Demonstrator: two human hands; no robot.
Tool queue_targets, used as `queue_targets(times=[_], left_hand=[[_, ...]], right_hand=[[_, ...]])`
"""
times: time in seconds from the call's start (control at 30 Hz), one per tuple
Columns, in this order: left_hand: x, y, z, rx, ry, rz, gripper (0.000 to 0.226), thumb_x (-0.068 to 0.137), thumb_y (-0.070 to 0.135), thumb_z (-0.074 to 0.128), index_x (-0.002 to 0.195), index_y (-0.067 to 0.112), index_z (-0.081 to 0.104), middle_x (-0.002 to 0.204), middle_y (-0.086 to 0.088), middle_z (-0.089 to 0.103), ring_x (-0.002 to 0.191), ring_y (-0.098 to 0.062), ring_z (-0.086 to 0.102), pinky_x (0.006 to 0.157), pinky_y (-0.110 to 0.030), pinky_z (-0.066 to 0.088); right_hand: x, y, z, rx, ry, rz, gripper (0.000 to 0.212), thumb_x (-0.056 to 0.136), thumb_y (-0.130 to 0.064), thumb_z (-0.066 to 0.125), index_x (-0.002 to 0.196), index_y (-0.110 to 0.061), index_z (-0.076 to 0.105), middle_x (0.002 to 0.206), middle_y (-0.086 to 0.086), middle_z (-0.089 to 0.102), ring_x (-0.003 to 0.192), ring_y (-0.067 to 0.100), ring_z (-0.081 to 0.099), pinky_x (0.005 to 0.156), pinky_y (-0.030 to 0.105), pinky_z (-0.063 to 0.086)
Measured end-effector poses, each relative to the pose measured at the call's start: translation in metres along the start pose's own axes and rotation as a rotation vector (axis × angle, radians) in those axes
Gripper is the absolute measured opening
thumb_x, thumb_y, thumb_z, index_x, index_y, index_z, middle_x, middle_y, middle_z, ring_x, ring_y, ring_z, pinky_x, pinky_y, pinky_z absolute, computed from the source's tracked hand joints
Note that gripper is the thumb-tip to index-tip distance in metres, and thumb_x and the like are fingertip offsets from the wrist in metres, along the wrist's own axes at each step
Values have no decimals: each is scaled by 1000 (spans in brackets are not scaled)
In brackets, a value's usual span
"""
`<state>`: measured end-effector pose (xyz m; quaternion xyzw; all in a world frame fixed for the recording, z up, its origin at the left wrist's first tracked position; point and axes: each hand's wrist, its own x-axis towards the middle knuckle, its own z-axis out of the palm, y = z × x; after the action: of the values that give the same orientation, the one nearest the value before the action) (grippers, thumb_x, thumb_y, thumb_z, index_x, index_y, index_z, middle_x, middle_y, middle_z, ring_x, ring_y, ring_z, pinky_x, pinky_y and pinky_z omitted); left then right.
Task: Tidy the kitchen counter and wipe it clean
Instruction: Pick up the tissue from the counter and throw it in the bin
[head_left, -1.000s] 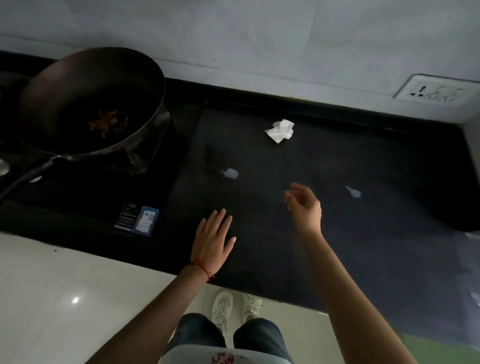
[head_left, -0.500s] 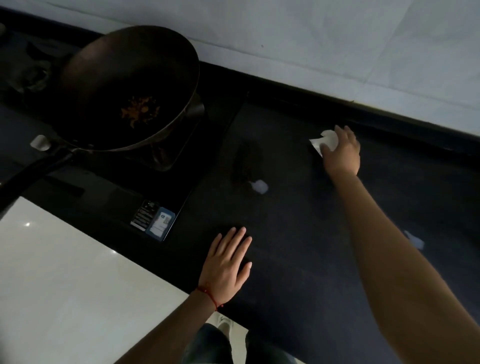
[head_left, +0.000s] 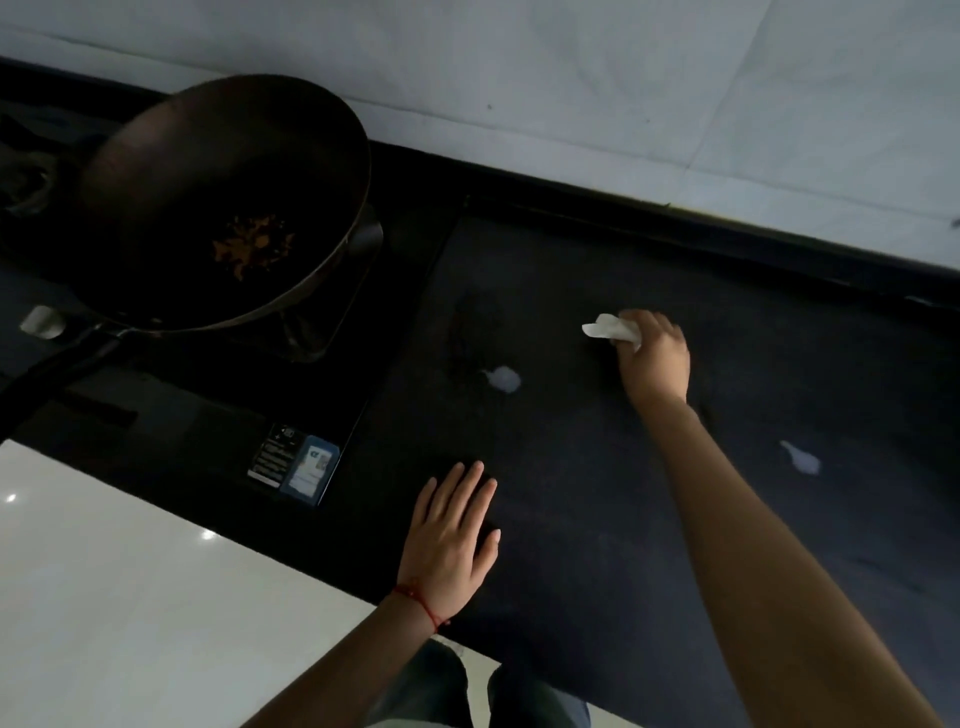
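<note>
- A person's left hand (head_left: 451, 540) is lying flat on the near edge of the dark counter (head_left: 597, 519), fingers straight and holding nothing, a red thread (head_left: 422, 605) circling its wrist; it is sitting where it sat half a second ago.
- To the left of that resting hand, a small blue-and-white card (head_left: 310, 470) is lying on the black cooktop (head_left: 218, 415), with pale floor tiles (head_left: 130, 597) showing below the counter edge.
- Off to the right of the outstretched forearm, a white smear (head_left: 802, 458) is marking the counter, well apart from both hands.
- Just to the left of the right hand (head_left: 655, 364) and slightly nearer, a second white blot (head_left: 503, 378) is sitting on the counter, not touched by the tissue.
- The right hand is now clenching the crumpled white tissue (head_left: 612, 331), its fingers curled round it and a corner sticking out to the left; half a second ago it was only reaching the tissue farther back by the wall, and it is now nearer the blot.
- Whether the tissue is touching the counter cannot be told.
- Farther left, a dark wok (head_left: 228, 202) with brown scraps (head_left: 253, 248) inside is standing on the cooktop, its handle (head_left: 49, 376) pointing toward the near left.
- Beyond the grip, a pale tiled wall (head_left: 571, 93) is rising behind the counter.
</note>
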<state>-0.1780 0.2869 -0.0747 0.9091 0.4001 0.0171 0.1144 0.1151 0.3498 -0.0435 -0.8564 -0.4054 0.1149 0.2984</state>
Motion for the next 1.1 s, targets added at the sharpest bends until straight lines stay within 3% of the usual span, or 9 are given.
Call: queue_targets(times=[0.1,0.27,0.37,0.47,0.57,0.7,0.83,0.97,1.1], left_hand=[[1,-1,-1,8,-20,9,51,84,41,42,130,18,43,139,-6,50,131,-21,34,107,-42,24],[2,-9,-4,-14,-58,67,52,82,43,40,128,18,46,138,-7,51,131,-21,33,107,-40,23],[1,-19,-8,-24,-85,165,53,79,42,41,124,16,53,135,-11,54,127,-29,48,106,-45,37],[2,-31,-15,-31,-129,281,50,77,37,55,122,13,56,135,-14,53,125,-33,50,98,-53,42],[2,-36,-23,-114,-174,285,50,76,26,68,122,9,57,139,-18,47,130,-37,43,103,-56,38],[-14,-11,-29,-270,-197,369,45,76,32,54,110,3,63,127,-23,56,118,-41,53,97,-50,44],[-56,36,-28,-423,-236,681,44,76,33,44,102,5,67,112,-15,65,106,-18,54,92,-30,45],[-112,75,-15,-400,-506,878,44,78,36,42,103,8,66,108,-9,65,103,-11,52,90,-21,40],[-166,104,7,-167,-864,864,29,87,24,56,112,9,62,118,-8,59,110,-22,57,95,-24,39]], right_hand=[[-35,-3,-10,134,104,58,27,82,-11,61,109,-7,64,107,14,65,99,34,57,83,35,42],[-113,-15,-25,228,273,115,23,77,-9,64,100,-5,67,97,12,70,90,34,63,80,44,51],[-170,-22,-30,261,366,222,22,78,-7,66,100,-8,68,97,7,70,90,30,64,79,43,52],[-232,-29,-34,280,445,366,23,78,-6,67,100,-12,68,95,0,68,91,25,64,79,38,52],[-296,-33,-39,251,538,488,26,77,-1,67,100,-12,68,91,-9,63,91,24,64,78,31,50],[-379,-26,-45,247,640,612,27,75,-6,73,102,-11,68,91,-8,63,82,18,62,67,7,41],[-467,-12,-40,239,757,837,27,75,-10,74,101,-10,68,91,-2,66,82,21,62,66,11,41],[-560,-6,-27,308,878,1116,24,77,-7,70,101,-10,68,96,7,69,88,28,64,76,33,49],[-655,-16,-9,395,978,1351,27,79,-4,66,106,-7,67,101,11,69,91,27,63,77,28,42]])
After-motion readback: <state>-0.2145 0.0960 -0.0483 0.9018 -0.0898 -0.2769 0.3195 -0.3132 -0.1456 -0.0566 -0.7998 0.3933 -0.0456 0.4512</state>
